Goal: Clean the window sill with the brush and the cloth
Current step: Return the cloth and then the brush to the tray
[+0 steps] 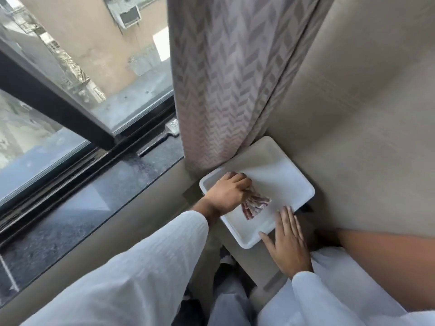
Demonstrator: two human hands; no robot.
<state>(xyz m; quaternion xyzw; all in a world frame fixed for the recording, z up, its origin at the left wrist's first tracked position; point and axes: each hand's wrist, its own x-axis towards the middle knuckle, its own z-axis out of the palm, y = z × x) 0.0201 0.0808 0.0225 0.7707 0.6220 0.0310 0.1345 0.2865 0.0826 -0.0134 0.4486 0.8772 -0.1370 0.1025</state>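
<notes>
Cloth bunched in left hand grip inside white tray, right hand flat, fingers apart, on its rim

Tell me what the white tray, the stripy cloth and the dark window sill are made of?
White tray: probably plastic, smooth and slightly glossy, with rounded moulded corners.
Stripy cloth: woven fabric, soft and crumpled where the left hand grips it.
Window sill: looks like polished dark stone, perhaps granite, speckled and reflecting light.
</notes>
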